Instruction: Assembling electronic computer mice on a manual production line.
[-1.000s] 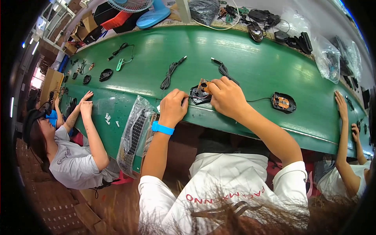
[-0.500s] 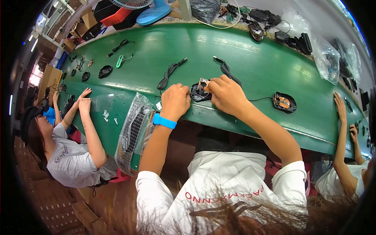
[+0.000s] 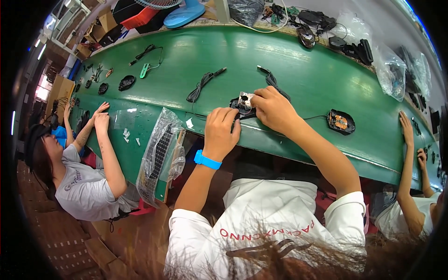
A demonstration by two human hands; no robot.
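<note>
In front of me lies a black mouse shell (image 3: 235, 103), opened up, near the front edge of the green bench. A small circuit board (image 3: 246, 100) stands tilted over it, its pale side showing. The fingers of my right hand (image 3: 274, 110) pinch this board at its right side. My left hand (image 3: 222, 132), a blue band on its wrist, is curled against the shell's near left edge, thumb towards the shell. Its fingertips are partly hidden. To the right sits another open mouse shell (image 3: 341, 122) with an orange-brown board inside, its cable running behind my right hand.
Two bundled black cables (image 3: 201, 87) (image 3: 269, 78) lie beyond my hands. A bagged keyboard (image 3: 158, 156) rests at the left by a co-worker (image 3: 88, 172). Further left are mouse shells (image 3: 126, 82) and a green board (image 3: 144, 70). Another person's arms (image 3: 407, 135) reach in at the right.
My left hand has moved right and nearer, from the shell's left side to its near edge. The board in my right hand has turned, so a paler side now shows.
</note>
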